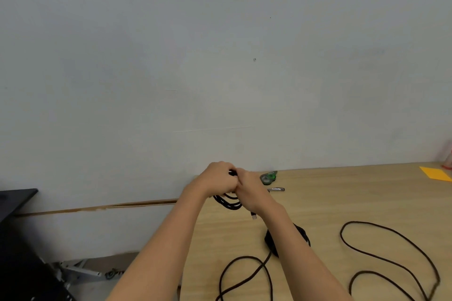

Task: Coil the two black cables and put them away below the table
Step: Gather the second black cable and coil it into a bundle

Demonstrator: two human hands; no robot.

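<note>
Left grip: my left hand [217,179] is closed around the top of the coiled cable [228,201], held up above the far edge of the tabletop [367,198].
Right grip: my right hand [249,190] is closed on the same bundle, touching the left; its connector end [254,215] dangles just below my wrist.
Coil: a few loops hang under both fists, clear of the wood.
Second cable: the loose cable [391,259] sprawls in wide curves across the near tabletop, uncoiled; a dark lump [271,242] sits half hidden under my right forearm, and I cannot tell what it is.
Nearby: a tape dispenser [269,176], a pen [277,189] and an orange note [435,173] lie beyond, apart from the cables.
Step, as I judge it: finishing this coil. Keep the loops even, pin them with the left, tuck the tail snugly so nothing springs open.
Storage: the space under the table is barely visible.
</note>
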